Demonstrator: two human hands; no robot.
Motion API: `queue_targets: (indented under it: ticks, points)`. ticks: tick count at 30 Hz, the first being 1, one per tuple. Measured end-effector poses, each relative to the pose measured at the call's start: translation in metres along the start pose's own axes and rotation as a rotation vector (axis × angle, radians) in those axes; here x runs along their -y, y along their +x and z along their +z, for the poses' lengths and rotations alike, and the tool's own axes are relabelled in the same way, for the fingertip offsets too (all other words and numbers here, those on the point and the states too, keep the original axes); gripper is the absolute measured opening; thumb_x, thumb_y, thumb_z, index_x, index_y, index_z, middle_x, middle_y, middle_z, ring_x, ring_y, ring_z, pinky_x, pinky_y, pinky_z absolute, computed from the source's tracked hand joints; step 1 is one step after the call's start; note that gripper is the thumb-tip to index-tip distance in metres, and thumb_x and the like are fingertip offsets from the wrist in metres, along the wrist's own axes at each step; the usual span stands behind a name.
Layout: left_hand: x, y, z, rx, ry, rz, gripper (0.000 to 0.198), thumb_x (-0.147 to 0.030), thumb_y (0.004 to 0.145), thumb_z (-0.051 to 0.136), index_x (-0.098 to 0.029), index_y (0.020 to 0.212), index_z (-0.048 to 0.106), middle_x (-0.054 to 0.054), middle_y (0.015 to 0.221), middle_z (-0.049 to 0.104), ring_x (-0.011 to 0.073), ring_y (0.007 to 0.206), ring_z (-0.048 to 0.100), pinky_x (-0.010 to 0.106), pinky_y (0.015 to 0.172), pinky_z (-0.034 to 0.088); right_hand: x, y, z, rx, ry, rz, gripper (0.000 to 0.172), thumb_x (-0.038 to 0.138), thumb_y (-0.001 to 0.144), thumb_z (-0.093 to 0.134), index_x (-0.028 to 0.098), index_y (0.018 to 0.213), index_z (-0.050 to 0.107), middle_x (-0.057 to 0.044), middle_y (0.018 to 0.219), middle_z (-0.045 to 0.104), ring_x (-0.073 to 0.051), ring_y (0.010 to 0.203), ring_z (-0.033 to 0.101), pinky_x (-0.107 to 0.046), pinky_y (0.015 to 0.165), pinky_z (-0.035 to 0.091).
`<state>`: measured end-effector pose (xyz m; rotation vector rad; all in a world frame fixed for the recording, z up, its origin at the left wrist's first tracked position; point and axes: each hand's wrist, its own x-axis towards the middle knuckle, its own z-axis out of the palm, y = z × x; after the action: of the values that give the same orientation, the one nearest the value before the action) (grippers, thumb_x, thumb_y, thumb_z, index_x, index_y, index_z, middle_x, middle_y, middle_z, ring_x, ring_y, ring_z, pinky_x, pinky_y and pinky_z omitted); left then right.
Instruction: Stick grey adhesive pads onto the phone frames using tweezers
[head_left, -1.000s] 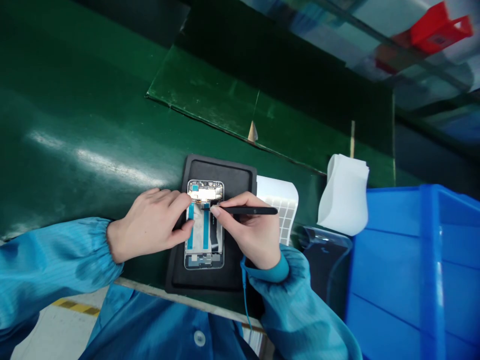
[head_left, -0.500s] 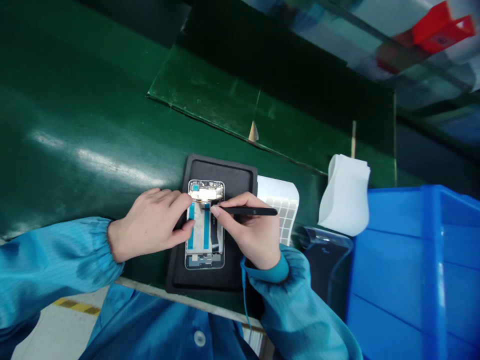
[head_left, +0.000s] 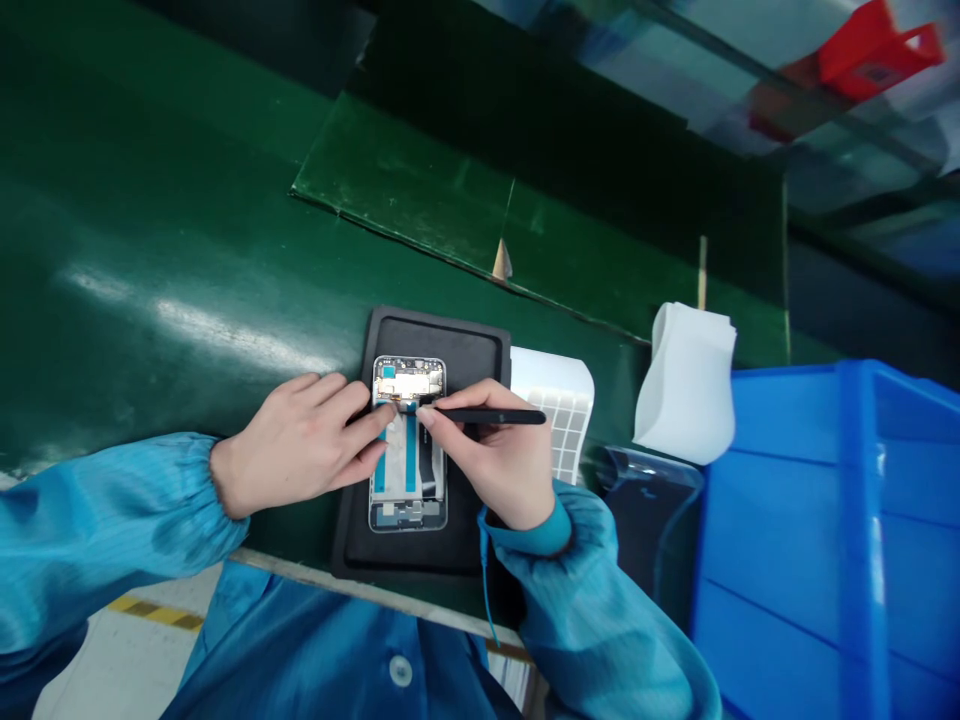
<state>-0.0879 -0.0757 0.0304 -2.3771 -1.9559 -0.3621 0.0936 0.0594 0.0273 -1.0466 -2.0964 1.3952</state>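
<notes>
An opened phone (head_left: 411, 515), its circuit board and blue strips exposed, lies in a black tray (head_left: 465, 560). My left hand (head_left: 307, 440) reaches over the phone's left edge; its index fingertip touches the inside just below the board, with the thumb apart from it. Nothing shows between these fingers. In my right hand (head_left: 495, 450) are slim black tweezers (head_left: 502, 416), held nearly level like a pen. Their tip points left into the phone, just under the board and close to my left index finger. What the tip touches is too small to make out.
Right of the tray lies a white sheet of grey square labels (head_left: 566, 425). Further right are a folded white sheet (head_left: 686, 385), a dark item in clear film (head_left: 649, 510) and a large blue bin (head_left: 772, 500). A green board (head_left: 450, 210) stands behind. A blue cord (head_left: 486, 580) hangs from my right wristband.
My left index finger has moved right, further in over the phone, closer to the tweezers' tip. The right hand keeps nearly the same place on the phone. The whole view has shifted slightly.
</notes>
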Motion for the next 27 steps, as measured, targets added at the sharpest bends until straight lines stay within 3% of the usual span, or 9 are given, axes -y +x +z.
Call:
queue_targets:
  ticks: [8,14,19,23,27]
  points:
    - [-0.001,-0.002,0.004,-0.036,0.022,0.021,0.03,-0.033,0.099,0.049,-0.016,0.116,0.066,0.005,0.084,0.057,0.0205,0.079,0.055,0.033,0.064,0.043,-0.002,0.002,-0.001,-0.017,0.007,-0.034,0.015,0.028,0.078,0.08,0.021,0.079,0.067,0.0,0.069,0.068,-0.014,0.06,0.062,-0.026,0.054,0.052]
    - [0.002,-0.002,0.004,0.097,0.06,0.011,0.039,-0.036,0.1,0.046,-0.02,0.134,0.057,0.007,0.091,0.054,0.021,0.081,0.052,0.032,0.065,0.042,-0.004,0.005,0.003,-0.094,0.098,-0.059,0.015,0.028,0.076,0.081,0.021,0.078,0.067,0.0,0.073,0.07,-0.015,0.063,0.064,-0.027,0.058,0.053]
    - [0.011,-0.003,0.002,0.11,-0.034,0.085,0.033,-0.04,0.101,0.046,-0.029,0.127,0.064,0.006,0.092,0.052,0.0184,0.079,0.048,0.03,0.066,0.04,-0.008,0.006,0.005,-0.126,0.147,-0.051,0.016,0.03,0.075,0.081,0.021,0.079,0.068,-0.001,0.074,0.071,-0.016,0.065,0.064,-0.028,0.059,0.053]
    - [0.01,-0.006,0.0,0.048,0.023,0.004,0.038,-0.043,0.1,0.048,-0.024,0.128,0.064,0.007,0.092,0.054,0.0202,0.081,0.048,0.032,0.068,0.042,-0.01,0.007,0.005,-0.114,0.185,-0.055,0.017,0.03,0.075,0.082,0.021,0.079,0.068,-0.001,0.075,0.071,-0.016,0.066,0.065,-0.029,0.061,0.054]
    - [0.007,-0.007,-0.003,0.102,0.022,0.029,0.035,-0.042,0.1,0.049,-0.025,0.126,0.066,0.006,0.092,0.055,0.0198,0.081,0.049,0.033,0.069,0.042,-0.009,0.008,0.006,-0.111,0.205,-0.069,0.016,0.03,0.075,0.08,0.02,0.077,0.068,-0.001,0.073,0.07,-0.016,0.064,0.064,-0.029,0.059,0.053]
